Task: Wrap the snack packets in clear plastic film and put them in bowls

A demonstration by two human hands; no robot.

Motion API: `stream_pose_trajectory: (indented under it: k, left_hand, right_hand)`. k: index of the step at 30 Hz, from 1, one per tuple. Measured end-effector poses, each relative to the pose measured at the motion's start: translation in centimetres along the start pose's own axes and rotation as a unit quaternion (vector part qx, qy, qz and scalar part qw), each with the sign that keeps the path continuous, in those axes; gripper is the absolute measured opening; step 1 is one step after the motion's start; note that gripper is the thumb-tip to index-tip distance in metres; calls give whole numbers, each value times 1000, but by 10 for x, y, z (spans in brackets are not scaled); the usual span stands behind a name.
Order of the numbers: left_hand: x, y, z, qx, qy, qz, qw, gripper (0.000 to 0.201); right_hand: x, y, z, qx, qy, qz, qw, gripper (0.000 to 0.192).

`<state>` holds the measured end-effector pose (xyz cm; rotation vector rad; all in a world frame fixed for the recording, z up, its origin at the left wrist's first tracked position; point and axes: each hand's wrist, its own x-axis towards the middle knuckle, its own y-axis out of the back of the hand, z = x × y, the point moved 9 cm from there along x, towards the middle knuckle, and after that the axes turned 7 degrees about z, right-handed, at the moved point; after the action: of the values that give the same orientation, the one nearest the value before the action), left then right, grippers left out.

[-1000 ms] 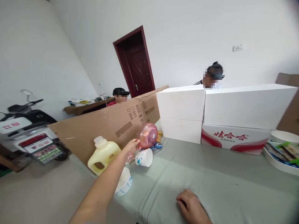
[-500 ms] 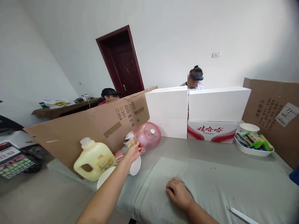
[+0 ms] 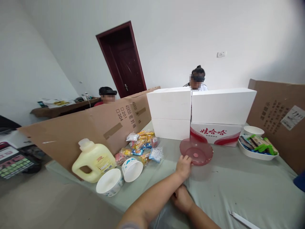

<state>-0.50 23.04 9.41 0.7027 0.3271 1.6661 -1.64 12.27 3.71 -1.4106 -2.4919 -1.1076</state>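
My left hand is closed on the near rim of a translucent pink bowl, whose open side faces up in front of the white boxes. Under my left forearm lies my right hand, resting on the cloth, its fingers mostly hidden by the left arm. Left of the bowl is a pile of small wrapped snack packets. Two white paper bowls, one tipped and one nearer the edge, lie beside a pale yellow jug.
White boxes and a red-and-white carton stand at the back. Cardboard panels flank both sides. On the right are a white tray of packets and another bowl. A white pen-like stick lies near the front. Two people sit beyond.
My left hand has carried the pink bowl rightward from over the snack pile and turned it open side up. The snacks now show. My right hand has barely moved.
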Motion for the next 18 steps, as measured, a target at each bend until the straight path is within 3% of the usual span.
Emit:
stream_pose_trajectory:
  k: [2, 4, 7, 9, 11, 15, 18]
  left_hand:
    - [0, -9, 5, 47, -7, -11, 999, 21]
    - [-2, -5, 6, 75, -12, -16, 997, 42]
    - [-20, 26, 5, 120, -52, -1, 991, 57]
    - [-40, 65, -1, 170, -79, 44, 981, 46]
    - [-60, 116, -20, 246, -53, 115, 961, 42]
    - [-89, 227, -81, 334, 131, 259, 897, 57]
    - [-96, 275, -112, 291, 227, 297, 880, 45]
  right_hand:
    - [-1, 3, 0, 2, -3, 6, 1000, 35]
    - [-1, 6, 1, -15, -6, 12, 1000, 33]
    - [-1, 6, 1, -40, -3, 5, 999, 24]
    - [0, 5, 1, -41, 0, -3, 999, 21]
    - [0, 5, 0, -38, 1, -9, 999, 20]
    - [0, 5, -1, -32, -1, -16, 999, 22]
    - [2, 4, 1, -30, -2, -17, 999, 22]
